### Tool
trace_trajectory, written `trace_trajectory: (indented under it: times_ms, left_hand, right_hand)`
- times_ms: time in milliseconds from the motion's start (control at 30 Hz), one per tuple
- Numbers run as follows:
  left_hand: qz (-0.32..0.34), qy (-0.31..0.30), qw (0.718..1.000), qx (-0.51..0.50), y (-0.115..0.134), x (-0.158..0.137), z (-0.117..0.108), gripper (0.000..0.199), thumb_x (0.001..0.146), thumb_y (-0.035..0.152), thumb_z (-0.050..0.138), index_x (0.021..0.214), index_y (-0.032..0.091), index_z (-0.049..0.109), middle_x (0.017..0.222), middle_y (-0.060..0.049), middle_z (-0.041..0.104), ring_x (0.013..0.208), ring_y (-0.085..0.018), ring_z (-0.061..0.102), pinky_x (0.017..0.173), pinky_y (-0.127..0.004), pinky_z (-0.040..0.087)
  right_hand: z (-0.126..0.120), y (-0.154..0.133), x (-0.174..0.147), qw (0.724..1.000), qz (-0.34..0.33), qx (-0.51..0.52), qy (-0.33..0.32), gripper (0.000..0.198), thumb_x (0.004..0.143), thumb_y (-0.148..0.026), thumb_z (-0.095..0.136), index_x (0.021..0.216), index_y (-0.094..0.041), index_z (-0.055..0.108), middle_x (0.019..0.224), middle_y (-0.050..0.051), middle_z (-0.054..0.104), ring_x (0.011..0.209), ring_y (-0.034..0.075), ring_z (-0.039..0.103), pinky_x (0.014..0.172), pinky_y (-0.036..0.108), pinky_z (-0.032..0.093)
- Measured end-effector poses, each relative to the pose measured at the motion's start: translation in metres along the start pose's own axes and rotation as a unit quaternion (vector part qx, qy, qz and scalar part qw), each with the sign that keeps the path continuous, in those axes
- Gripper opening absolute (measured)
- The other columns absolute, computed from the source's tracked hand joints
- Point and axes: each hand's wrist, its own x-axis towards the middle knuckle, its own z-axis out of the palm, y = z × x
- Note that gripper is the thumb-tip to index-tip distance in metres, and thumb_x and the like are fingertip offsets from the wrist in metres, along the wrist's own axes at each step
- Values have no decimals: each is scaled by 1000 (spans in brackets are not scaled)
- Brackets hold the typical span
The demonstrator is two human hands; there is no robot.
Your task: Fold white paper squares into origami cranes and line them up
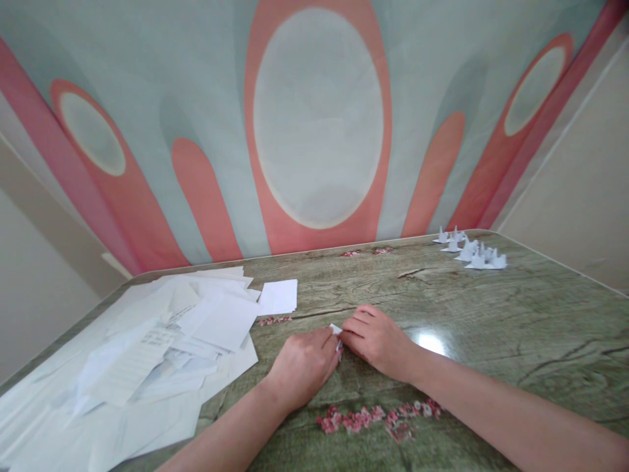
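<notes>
Near the middle of the wood-grain table, my left hand (305, 364) and my right hand (373, 341) meet over a small folded piece of white paper (336, 329). Fingers of both hands are closed on the paper, and only its top corner and a little of its edge show between them. The rest of its shape is hidden by my fingers. Just beyond my left hand lies a small stack of white paper squares (278, 297).
A large loose heap of white paper sheets (147, 367), some printed, covers the table's left side. Several folded white paper cranes (484, 257) stand at the far right. Pink floral patterns (354, 418) mark the wood-grain tabletop (491, 328). A patterned wall covering (319, 118) rises behind the table.
</notes>
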Motion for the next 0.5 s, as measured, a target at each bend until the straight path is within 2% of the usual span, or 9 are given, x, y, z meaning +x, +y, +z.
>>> trace_trajectory:
  times_ms: [133,333,500]
  left_hand:
    - [4,-15,1000,11,0,1,0,21,90,22,37,89,14,57,82,-8,62,72,-19,63,63,-31,53]
    - [21,8,999,24,0,0,3,21,90,19,36,86,13,56,79,-9,61,74,-19,62,64,-30,52]
    - [27,-22,998,55,1,0,3,20,89,16,36,88,13,56,80,-8,60,70,-19,61,59,-30,52]
  right_hand:
    - [0,0,0,1000,1,-4,-5,19,90,-18,44,78,-16,59,74,3,57,75,16,47,75,32,34]
    - [-2,0,1,1000,-4,1,-2,22,91,-18,42,77,-16,59,72,3,56,74,16,48,74,32,34]
    - [-3,0,0,1000,2,16,-12,21,91,-16,41,80,-16,60,75,4,57,76,16,48,76,33,34]
